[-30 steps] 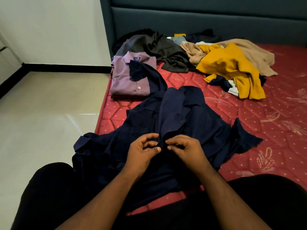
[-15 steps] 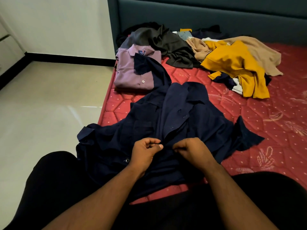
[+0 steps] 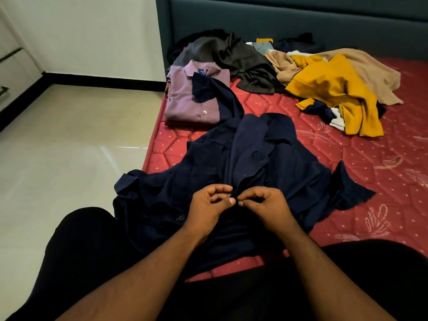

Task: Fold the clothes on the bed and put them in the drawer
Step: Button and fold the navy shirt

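red quilted mattress [image 3: 370,181], glossy pale floor [image 3: 69,147]

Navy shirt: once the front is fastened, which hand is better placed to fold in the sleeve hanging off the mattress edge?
Left. The left hand pinches the navy shirt placket nearer that sleeve; the right hand would have to cross over.
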The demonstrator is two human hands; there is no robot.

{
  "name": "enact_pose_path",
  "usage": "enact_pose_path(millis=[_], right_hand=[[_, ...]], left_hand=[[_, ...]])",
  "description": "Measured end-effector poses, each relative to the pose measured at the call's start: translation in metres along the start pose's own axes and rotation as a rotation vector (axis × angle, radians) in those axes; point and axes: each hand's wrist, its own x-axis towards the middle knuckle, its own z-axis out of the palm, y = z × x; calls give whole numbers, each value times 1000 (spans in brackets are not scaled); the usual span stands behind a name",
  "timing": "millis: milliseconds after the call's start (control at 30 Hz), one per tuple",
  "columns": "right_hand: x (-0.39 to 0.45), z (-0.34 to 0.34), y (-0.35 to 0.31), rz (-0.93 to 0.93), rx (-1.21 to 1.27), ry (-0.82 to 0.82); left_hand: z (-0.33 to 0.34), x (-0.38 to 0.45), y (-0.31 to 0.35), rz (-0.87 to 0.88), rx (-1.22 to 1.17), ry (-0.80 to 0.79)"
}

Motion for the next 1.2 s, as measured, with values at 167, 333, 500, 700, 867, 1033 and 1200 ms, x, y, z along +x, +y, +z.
enact_pose_path(millis=[167, 333, 500, 700, 867, 1033, 1200], right_hand=[[-1, 5, 4, -57, -86, -30], [4, 4, 11, -228, -291, -81], [5, 1, 14, -200, -309, 10], [4, 4, 14, -254, -291, 48], [4, 3, 13, -288, -303, 29], [5, 3, 11, -332, -357, 32], [4, 7, 11, -358, -411, 96]], left_hand=[[1, -3, -3, 254, 347, 23], [1, -5, -4, 359, 432, 56], [2, -5, -12, 420, 466, 70], [5, -8, -17, 567, 644, 118], [7, -8, -16, 608, 645, 142], [4, -4, -17, 653, 634, 152], [3, -1, -20, 496, 462, 106]])
